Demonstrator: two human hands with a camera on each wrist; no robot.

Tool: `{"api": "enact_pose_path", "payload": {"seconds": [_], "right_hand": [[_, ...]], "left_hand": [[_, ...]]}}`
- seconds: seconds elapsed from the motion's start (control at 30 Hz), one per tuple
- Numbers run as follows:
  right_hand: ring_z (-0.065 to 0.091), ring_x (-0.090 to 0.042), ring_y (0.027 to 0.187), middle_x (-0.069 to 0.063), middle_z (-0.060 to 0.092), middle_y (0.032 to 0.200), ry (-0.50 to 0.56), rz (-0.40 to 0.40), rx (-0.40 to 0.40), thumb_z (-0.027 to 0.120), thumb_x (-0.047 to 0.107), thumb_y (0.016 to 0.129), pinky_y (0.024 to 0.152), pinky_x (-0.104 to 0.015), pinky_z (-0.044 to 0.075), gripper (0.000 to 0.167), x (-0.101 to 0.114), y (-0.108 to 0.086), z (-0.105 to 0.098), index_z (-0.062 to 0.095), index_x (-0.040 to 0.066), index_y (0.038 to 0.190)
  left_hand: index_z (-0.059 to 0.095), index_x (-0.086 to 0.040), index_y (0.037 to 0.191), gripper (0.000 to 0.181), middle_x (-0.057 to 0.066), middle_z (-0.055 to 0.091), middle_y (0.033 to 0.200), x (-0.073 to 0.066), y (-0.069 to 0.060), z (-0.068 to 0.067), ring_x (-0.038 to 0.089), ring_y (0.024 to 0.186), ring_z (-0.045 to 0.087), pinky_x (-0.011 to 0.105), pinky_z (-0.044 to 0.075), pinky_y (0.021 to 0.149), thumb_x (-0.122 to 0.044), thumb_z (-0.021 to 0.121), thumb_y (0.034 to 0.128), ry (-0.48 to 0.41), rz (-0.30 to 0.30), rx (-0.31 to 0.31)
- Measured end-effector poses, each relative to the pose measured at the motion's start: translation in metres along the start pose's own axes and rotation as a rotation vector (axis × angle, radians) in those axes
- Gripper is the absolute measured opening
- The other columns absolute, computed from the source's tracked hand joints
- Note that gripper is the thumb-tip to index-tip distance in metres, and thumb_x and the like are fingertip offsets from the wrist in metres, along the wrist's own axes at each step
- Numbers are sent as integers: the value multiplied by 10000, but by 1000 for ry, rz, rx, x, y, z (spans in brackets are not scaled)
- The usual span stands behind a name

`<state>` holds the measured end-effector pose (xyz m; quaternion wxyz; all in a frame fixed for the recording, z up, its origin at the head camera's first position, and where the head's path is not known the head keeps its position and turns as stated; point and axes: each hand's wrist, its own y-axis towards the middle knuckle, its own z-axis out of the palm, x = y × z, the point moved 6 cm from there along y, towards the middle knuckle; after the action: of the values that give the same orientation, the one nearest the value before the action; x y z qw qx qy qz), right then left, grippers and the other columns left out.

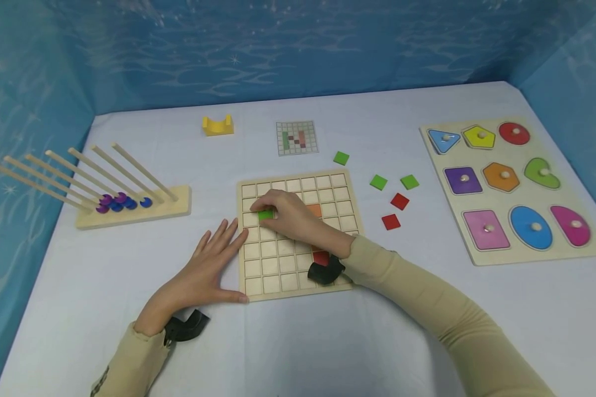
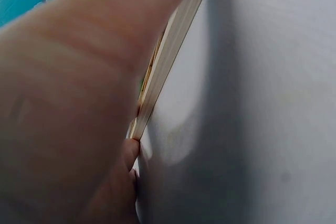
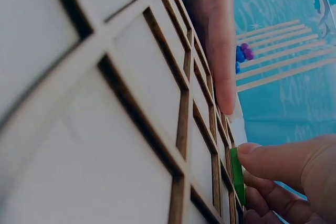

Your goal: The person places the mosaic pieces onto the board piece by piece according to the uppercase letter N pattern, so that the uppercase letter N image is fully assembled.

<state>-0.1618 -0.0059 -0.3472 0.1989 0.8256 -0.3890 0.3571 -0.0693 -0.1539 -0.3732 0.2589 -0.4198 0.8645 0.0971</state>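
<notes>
A square wooden grid board [image 1: 258,295] lies flat on the table. Over its upper left cells, my right hand [image 1: 294,218] pinches a green square tile [image 1: 265,214] between thumb and fingers. In the right wrist view the same green tile [image 3: 237,176] stands tilted against the grid. My left hand [image 1: 206,275] has its fingers spread, with the thumb and fingertips against the board's left edge. An orange tile [image 1: 314,210] and a red tile [image 1: 321,258] sit in cells on the right side, partly hidden by the right arm.
Loose green tiles [image 1: 378,182] and red tiles [image 1: 399,201] lie right of the board. Behind it are a small printed grid card [image 1: 297,138] and a yellow block [image 1: 218,125]. A pegged bead stand [image 1: 134,215] is at left, a knobbed shape puzzle [image 1: 516,193] at right.
</notes>
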Motion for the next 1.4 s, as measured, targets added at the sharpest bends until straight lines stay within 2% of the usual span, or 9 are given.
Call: {"api": "enact_pose_path", "payload": {"seconds": [0.4, 0.83, 0.93, 1.03, 1.13, 1.3, 1.37, 1.4], "right_hand": [[568, -133, 948, -19, 629, 1021, 7, 20, -6, 720, 35, 815, 836, -231, 420, 275, -2, -2, -4, 671, 58, 1085], [570, -134, 919, -33, 628, 999, -13, 31, -15, 722, 25, 812, 802, -220, 438, 282, -4, -3, -5, 670, 59, 1087], [566, -142, 924, -34, 628, 1011, 11, 42, -28, 722, 48, 818, 802, -237, 443, 287, -3, -6, -10, 669, 64, 1100], [560, -148, 930, -22, 629, 1030, 42, 46, -68, 707, 71, 837, 797, -267, 452, 275, -2, -14, -24, 671, 74, 1110], [558, -165, 933, -15, 633, 1042, 71, 36, -134, 690, 67, 851, 790, -301, 455, 258, -4, -28, -46, 673, 77, 1109], [556, -182, 935, -32, 636, 1053, 107, 54, -260, 686, 41, 848, 788, -335, 452, 262, -20, -68, -89, 670, 55, 1110], [555, -175, 925, -48, 640, 1043, 85, 71, -308, 681, 48, 855, 780, -303, 450, 256, -32, -87, -104, 668, 42, 1110], [564, -195, 877, -61, 639, 1032, 72, 89, -333, 679, 47, 857, 731, -289, 463, 252, -38, -97, -110, 669, 36, 1108]], "left_hand": [[103, -92, 1510, 1177, 104, -49, 1554, 2, 0, 3, 281, 1391, -98, 487, -63, 1069, -632, 723, 668, 7, -9, 13], [123, -69, 1505, 1157, 138, -15, 1550, 2, 0, 3, 308, 1391, -74, 521, -40, 1063, -604, 732, 680, -8, 6, -14], [126, -70, 1505, 1158, 142, -8, 1549, 1, 0, 4, 312, 1392, -68, 519, -39, 1063, -607, 732, 678, -8, 10, -19], [129, -67, 1504, 1158, 147, -3, 1548, 1, 0, 4, 316, 1391, -64, 518, -39, 1063, -605, 734, 677, -7, 13, -22], [126, -64, 1504, 1158, 143, -13, 1549, 1, -1, 3, 308, 1391, -74, 515, -43, 1064, -603, 734, 679, -1, 5, -12], [133, -52, 1500, 1158, 148, -9, 1547, 0, -1, 1, 309, 1391, -72, 513, -42, 1066, -587, 747, 676, 11, 6, -13], [137, -49, 1500, 1155, 150, -4, 1547, 0, -1, 0, 312, 1391, -67, 513, -42, 1066, -578, 752, 677, 8, 13, -19], [139, -49, 1499, 1153, 151, -2, 1547, -1, -1, 0, 313, 1391, -65, 513, -42, 1066, -576, 753, 678, 6, 15, -20]]}}
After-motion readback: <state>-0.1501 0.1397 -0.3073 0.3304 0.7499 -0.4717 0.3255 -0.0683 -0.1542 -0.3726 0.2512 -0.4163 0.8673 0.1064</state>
